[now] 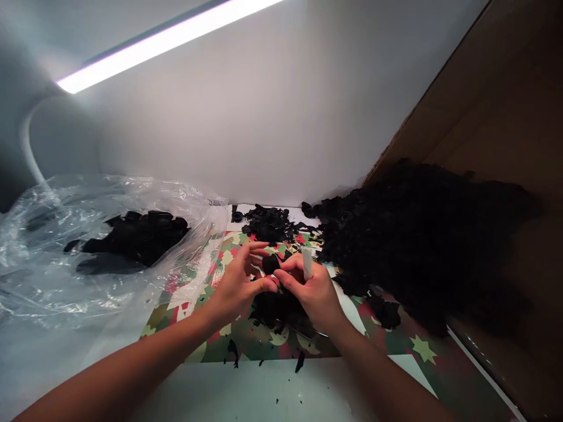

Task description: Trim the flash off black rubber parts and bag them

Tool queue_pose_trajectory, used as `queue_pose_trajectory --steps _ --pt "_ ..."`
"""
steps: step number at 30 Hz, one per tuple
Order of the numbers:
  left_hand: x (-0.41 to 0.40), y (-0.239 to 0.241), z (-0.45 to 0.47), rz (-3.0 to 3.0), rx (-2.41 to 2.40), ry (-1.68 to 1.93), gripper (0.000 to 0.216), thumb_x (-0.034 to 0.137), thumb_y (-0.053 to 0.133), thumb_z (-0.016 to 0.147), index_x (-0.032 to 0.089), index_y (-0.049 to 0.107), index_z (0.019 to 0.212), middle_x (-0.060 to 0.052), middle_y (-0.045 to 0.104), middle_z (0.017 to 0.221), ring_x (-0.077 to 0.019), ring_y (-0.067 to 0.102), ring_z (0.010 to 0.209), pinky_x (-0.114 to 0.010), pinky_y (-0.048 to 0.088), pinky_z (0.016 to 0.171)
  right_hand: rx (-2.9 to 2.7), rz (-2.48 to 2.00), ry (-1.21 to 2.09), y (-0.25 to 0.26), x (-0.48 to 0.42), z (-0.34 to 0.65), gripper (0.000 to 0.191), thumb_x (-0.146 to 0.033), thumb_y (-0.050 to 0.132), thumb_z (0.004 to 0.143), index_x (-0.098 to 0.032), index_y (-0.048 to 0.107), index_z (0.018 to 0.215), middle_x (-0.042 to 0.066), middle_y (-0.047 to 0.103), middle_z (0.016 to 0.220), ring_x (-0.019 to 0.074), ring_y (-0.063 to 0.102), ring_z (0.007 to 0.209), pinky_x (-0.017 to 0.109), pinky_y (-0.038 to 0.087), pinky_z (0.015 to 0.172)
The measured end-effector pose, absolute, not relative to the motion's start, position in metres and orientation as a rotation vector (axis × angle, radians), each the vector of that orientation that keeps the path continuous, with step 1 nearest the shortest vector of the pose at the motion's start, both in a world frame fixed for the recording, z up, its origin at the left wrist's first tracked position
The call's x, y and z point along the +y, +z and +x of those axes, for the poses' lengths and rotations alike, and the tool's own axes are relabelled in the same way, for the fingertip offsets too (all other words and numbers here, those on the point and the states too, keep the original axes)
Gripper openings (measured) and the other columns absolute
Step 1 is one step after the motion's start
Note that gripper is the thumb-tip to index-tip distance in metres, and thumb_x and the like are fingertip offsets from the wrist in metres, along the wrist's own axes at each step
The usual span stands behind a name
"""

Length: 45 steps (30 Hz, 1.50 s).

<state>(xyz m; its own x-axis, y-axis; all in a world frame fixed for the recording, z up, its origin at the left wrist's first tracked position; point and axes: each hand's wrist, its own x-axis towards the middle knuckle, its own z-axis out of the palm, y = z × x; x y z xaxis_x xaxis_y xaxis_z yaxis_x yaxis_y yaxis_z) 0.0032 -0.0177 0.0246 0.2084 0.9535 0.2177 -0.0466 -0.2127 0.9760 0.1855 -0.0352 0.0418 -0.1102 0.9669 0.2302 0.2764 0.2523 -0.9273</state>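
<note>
"Where's the small black piece [270, 264]?"

"Above the middle of the star-patterned sheet [423, 350], between the two hands. The left hand [260, 266] has its fingers curled beside the piece and its thumb standing apart below; I can't tell whether those fingers press on it. The right hand [292, 274] is closed around a white handle [307, 264], with its fingertips at the piece's near edge. What the handle belongs to is hidden."

"How will it handle?"

"Light, I'd judge, and probably soft and rubbery, so it should bend rather than crack. The matt surface suggests decent grip, but thin edges could tear if tugged."

"Where to take hold?"

"By the thick rounded body, I'd say, between left thumb and fingers, well clear of the rim. Mind the look-alikes: a dark heap [422, 234] sits to the sheet's right, and a clear plastic bag [48, 293] with more lies to its left."
</note>
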Motion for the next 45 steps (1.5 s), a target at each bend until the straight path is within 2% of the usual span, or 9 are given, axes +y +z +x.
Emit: queue_pose_trajectory --steps 3,6,12,19,24,32,38,42,45 --pt "-0.020 0.029 0.002 1.809 0.899 1.378 0.046 0.013 0.086 0.073 0.029 0.075 0.114 -0.004 0.072 0.108 -0.0200 0.065 0.096 -0.034 0.055 0.086 -1.473 -1.181 1.101 0.041 -0.035 0.187 0.025 -0.040 0.072 0.084 -0.018 0.067 0.073 -0.001 0.057 0.068 0.0129 0.046 0.062 0.027 0.034 0.059" --pt "-0.021 0.032 0.002 1.814 0.867 1.386 0.037 0.008 0.083 0.075 0.028 0.079 0.106 -0.003 0.073 0.097 -0.0180 0.068 0.088 -0.031 0.059 0.078 -1.356 -1.125 1.308 0.041 -0.034 0.187 0.033 -0.045 0.077 0.081 -0.017 0.066 0.069 -0.004 0.047 0.059 0.0093 0.036 0.055 0.026 0.025 0.053" --pt "-0.018 0.030 0.002 1.248 0.797 1.189 0.035 0.017 0.092 0.064 0.021 0.078 0.096 -0.001 0.075 0.089 -0.0139 0.072 0.071 -0.025 0.062 0.069 -1.063 -0.960 1.648 0.046 -0.033 0.187 0.044 -0.053 0.083 0.074 -0.015 0.062 0.066 -0.010 0.033 0.050 0.0049 0.017 0.047 0.026 0.008 0.047" --pt "-0.016 0.031 0.002 1.085 0.761 1.090 0.036 0.028 0.095 0.063 0.016 0.076 0.092 -0.001 0.075 0.067 -0.0129 0.069 0.057 -0.021 0.057 0.056 -0.860 -0.879 1.829 0.052 -0.035 0.188 0.048 -0.048 0.090 0.069 -0.016 0.054 0.065 -0.008 0.042 0.054 0.0024 0.018 0.045 0.022 0.009 0.044" --pt "-0.016 0.030 0.002 1.086 0.738 1.082 0.037 0.035 0.095 0.062 0.015 0.073 0.084 -0.001 0.073 0.064 -0.0132 0.066 0.052 -0.022 0.054 0.052 -0.844 -0.835 1.909 0.050 -0.035 0.190 0.046 -0.046 0.087 0.075 -0.016 0.054 0.064 -0.010 0.035 0.051 0.0024 0.016 0.044 0.021 0.012 0.043" --pt "-0.017 0.032 0.003 1.101 0.734 1.057 0.038 0.039 0.094 0.063 0.015 0.070 0.079 -0.001 0.072 0.061 -0.0118 0.063 0.049 -0.021 0.051 0.048 -0.914 -0.857 1.903 0.048 -0.035 0.191 0.048 -0.050 0.082 0.078 -0.017 0.050 0.064 -0.010 0.033 0.054 0.0029 0.015 0.044 0.022 0.011 0.043" --pt "-0.016 0.032 0.001 1.165 0.861 1.045 0.047 0.051 0.089 0.066 0.017 0.058 0.073 0.002 0.063 0.049 -0.0123 0.057 0.039 -0.020 0.042 0.038 -1.421 -1.048 1.311 0.048 -0.039 0.184 0.037 -0.050 0.084 0.074 -0.019 0.066 0.078 -0.003 0.051 0.069 0.0093 0.038 0.057 0.024 0.027 0.051" --pt "-0.016 0.028 0.003 1.166 0.821 1.033 0.054 0.070 0.068 0.080 0.017 0.061 0.091 0.001 0.065 0.058 -0.0128 0.057 0.040 -0.021 0.041 0.037 -1.373 -1.140 1.222 0.044 -0.037 0.184 0.038 -0.051 0.078 0.080 -0.019 0.062 0.067 -0.004 0.044 0.061 0.0105 0.035 0.056 0.025 0.024 0.050" --pt "-0.020 0.028 0.005 1.299 0.827 1.147 0.051 0.059 0.075 0.081 0.018 0.067 0.109 0.000 0.067 0.072 -0.0137 0.064 0.060 -0.024 0.050 0.054 -1.160 -1.098 1.422 0.038 -0.033 0.185 0.041 -0.053 0.078 0.079 -0.018 0.058 0.068 -0.009 0.031 0.052 0.0071 0.020 0.048 0.025 0.012 0.047"
